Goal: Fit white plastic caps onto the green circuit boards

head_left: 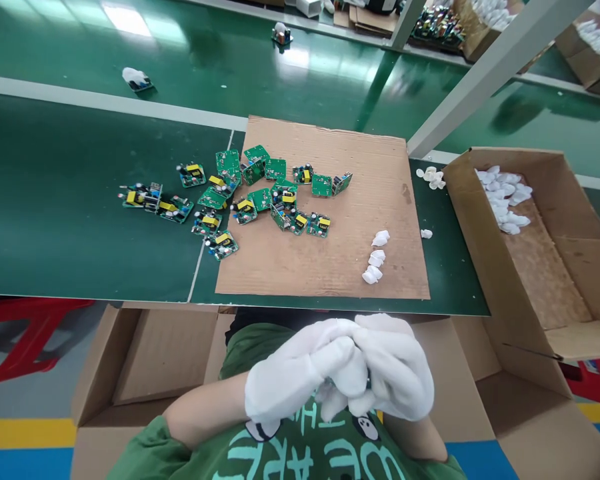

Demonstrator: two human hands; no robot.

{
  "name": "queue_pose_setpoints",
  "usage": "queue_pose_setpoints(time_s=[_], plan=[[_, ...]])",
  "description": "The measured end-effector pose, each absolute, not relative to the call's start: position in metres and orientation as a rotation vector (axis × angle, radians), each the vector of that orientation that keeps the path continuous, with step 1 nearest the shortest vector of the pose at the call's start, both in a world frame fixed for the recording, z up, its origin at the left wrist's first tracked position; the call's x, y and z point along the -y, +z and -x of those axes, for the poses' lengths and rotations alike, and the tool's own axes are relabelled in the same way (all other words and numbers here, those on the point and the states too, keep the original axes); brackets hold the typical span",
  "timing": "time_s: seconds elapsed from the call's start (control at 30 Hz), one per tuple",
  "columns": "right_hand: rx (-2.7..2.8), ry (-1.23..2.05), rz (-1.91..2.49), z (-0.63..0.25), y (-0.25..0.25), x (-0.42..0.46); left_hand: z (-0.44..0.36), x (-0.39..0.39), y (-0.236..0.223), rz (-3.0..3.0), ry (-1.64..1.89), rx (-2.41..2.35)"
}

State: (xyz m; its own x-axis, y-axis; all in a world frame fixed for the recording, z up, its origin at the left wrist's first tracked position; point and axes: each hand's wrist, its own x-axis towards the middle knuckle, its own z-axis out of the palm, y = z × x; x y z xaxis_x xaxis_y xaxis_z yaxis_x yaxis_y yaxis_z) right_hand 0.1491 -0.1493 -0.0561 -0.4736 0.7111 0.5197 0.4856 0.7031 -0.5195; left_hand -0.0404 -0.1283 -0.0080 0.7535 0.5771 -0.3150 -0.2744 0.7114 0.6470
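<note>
Both of my hands wear white gloves and meet in front of my green shirt, just off the table's near edge. My left hand [305, 367] has its fingers closed against those of my right hand [397, 367]. Between the fingertips a small dark-edged thing barely shows; the gloves hide the rest. Three small crumpled white pieces [377, 258] lie in a column on the cardboard sheet [360, 200] beyond my hands. Farther left, several small green circuit boards [321, 185] are piled across the sheet's left part, some showing yellow-wrapped transformers.
More circuit boards [175, 209] lie on the green table [80, 247]. At right stands an open carton [570, 200] with white pieces [505, 197] inside. Boards with white covers [137, 79] sit on the green surface behind. A grey post [495, 73] rises at back right.
</note>
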Motion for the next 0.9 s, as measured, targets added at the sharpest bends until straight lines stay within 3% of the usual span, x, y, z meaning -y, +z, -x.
queue_pose_setpoints(time_s=[0.13,0.37,0.6,0.9], plan=[[2.035,0.132,0.815,-0.141,-0.038,0.141,0.039,0.123,-0.007,-0.711,0.473,-0.428],[2.098,0.302,0.824,-0.136,-0.028,0.135,0.041,0.117,0.001,-0.922,0.528,-0.491],[2.077,0.02,0.79,-0.129,-0.032,0.134,0.042,0.116,0.001,-0.905,0.508,-0.5],[2.127,0.309,0.794,-0.141,-0.042,0.139,0.058,0.115,-0.011,-0.757,0.406,-0.341]])
